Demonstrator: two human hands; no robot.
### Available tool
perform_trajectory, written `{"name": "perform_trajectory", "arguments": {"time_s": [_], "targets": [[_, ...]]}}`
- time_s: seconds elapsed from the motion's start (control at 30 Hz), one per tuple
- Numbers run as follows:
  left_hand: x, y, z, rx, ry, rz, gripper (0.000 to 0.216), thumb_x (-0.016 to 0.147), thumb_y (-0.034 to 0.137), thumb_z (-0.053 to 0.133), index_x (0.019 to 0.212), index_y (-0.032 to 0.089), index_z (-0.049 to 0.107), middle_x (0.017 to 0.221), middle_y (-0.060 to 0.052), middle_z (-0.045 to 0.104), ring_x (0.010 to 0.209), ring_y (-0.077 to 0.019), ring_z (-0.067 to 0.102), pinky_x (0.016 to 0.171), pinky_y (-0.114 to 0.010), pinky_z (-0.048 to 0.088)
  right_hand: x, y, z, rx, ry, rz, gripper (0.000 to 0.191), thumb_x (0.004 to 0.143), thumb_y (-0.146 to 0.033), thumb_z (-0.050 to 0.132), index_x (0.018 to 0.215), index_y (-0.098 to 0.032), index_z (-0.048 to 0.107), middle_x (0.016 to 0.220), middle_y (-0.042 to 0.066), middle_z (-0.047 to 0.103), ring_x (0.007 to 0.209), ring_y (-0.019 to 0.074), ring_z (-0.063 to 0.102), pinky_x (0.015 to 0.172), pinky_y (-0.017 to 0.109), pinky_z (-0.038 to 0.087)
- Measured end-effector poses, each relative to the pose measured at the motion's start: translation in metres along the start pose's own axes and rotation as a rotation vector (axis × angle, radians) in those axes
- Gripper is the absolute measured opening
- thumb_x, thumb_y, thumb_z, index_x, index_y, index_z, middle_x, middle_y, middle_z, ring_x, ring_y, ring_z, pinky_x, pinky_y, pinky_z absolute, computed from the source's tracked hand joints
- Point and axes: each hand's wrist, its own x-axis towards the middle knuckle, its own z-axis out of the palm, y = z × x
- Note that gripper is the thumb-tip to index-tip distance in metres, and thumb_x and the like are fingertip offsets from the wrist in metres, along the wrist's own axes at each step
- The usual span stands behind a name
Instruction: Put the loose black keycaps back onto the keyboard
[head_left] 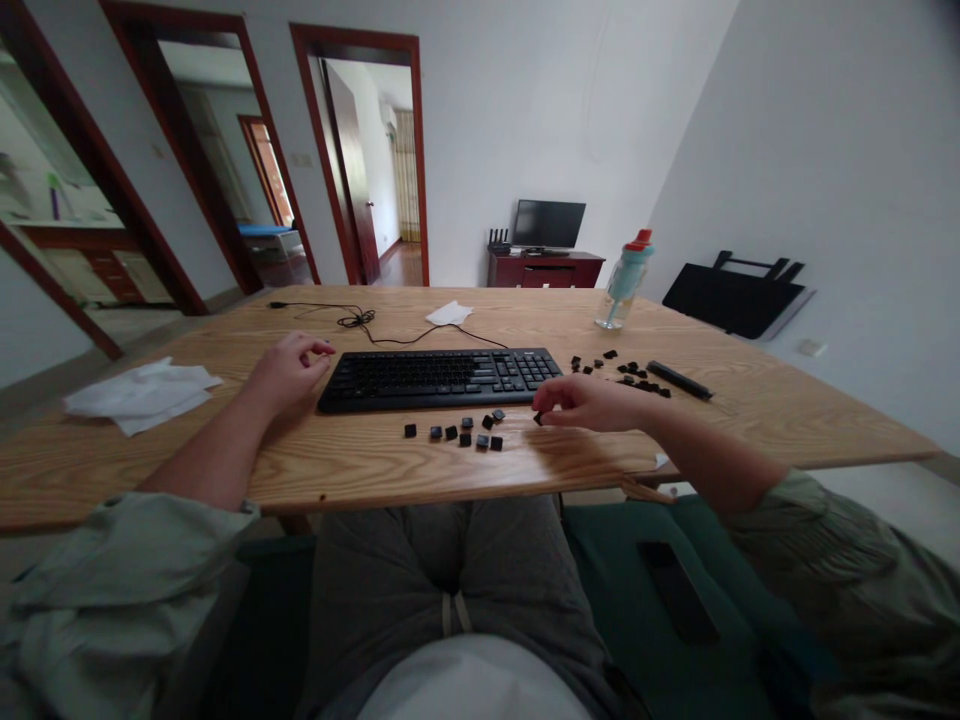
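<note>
A black keyboard (442,378) lies across the middle of the wooden table, many of its keys in place and part of its left side looking darker. My left hand (292,365) rests at the keyboard's left end, its fingers loosely apart with nothing in them. Just below the right end of the keyboard, my right hand (581,402) pinches a small black keycap (537,418) at the tabletop. Several loose keycaps (466,439) are scattered in front of the keyboard, some showing their undersides. More keycaps (637,372) lie beyond my right hand, partly hidden by it.
A dark bar-shaped object (679,380) lies on the right of the table (360,465), with a water bottle (625,280) behind. Crumpled white tissues (142,393) are at the left, another tissue (450,314) at the back. The keyboard cable (357,318) trails behind. A phone (678,592) lies on the green seat.
</note>
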Motion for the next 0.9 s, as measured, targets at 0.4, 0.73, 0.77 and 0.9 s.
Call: {"name": "perform_trajectory", "arguments": {"time_s": [0.4,0.73,0.77,0.9], "targets": [[0.000,-0.001,0.000,0.006,-0.010,-0.022,0.028,0.082,0.040,0.052,0.095,0.021,0.069,0.093,-0.007,0.062,0.074,-0.0205,0.056,0.072,-0.034,0.046,0.011,-0.014,0.028,-0.193,0.012,-0.029,0.028,0.083,-0.037,0.066,0.102,-0.022,0.079,0.090,0.004,0.075,0.072,0.0168,0.062,0.065,0.027,0.043],[0.000,0.003,-0.002,-0.024,0.000,-0.020,0.028,0.081,0.041,0.053,0.092,0.021,0.069,0.089,-0.006,0.059,0.073,-0.0202,0.055,0.073,-0.034,0.046,0.000,0.024,-0.040,-0.222,0.248,0.070,0.040,0.091,-0.044,0.053,0.111,-0.017,0.075,0.101,0.010,0.075,0.080,0.0223,0.066,0.071,0.032,0.050],[0.000,0.003,-0.002,-0.031,0.001,-0.022,0.029,0.081,0.041,0.053,0.093,0.021,0.069,0.089,-0.006,0.059,0.072,-0.0198,0.054,0.072,-0.034,0.046,0.000,0.041,-0.053,-0.258,0.329,0.138,0.037,0.089,-0.042,0.057,0.108,-0.017,0.076,0.103,0.010,0.076,0.083,0.0224,0.066,0.074,0.032,0.051],[0.000,0.002,-0.001,-0.028,-0.004,-0.027,0.030,0.081,0.041,0.053,0.094,0.020,0.069,0.089,-0.006,0.059,0.071,-0.0197,0.054,0.072,-0.034,0.046,0.002,0.112,-0.084,-0.336,0.406,0.490,0.030,0.085,-0.037,0.064,0.102,-0.016,0.078,0.096,0.011,0.077,0.081,0.0233,0.068,0.073,0.032,0.052]]}}
